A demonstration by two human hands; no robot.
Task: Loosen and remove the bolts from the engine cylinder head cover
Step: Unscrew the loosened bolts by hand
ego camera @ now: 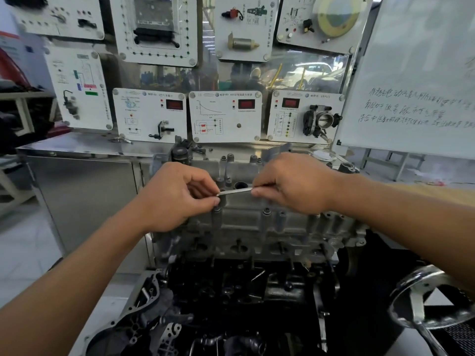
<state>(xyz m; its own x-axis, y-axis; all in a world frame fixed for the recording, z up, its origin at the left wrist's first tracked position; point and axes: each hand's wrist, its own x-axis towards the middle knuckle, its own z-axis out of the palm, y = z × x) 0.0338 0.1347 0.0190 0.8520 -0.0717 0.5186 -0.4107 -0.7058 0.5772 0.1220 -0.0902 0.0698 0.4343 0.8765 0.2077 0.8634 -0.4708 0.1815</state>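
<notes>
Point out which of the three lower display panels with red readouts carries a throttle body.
The rightmost panel, beside the whiteboard. It carries a black and metal throttle body; the middle panel shows a curve graph, the left panel a small black sensor.

Both ends of the thin metal tool [234, 191] vanish inside the left hand [177, 199] and right hand [290, 186]; whiteboard [416, 80] handwriting is illegible.

The single head-worn wide-angle camera looks forward and down from close above the grey cast-metal engine cylinder head cover [246, 217]. It faces a wall of white instrument panels [226, 116] beyond.
</notes>
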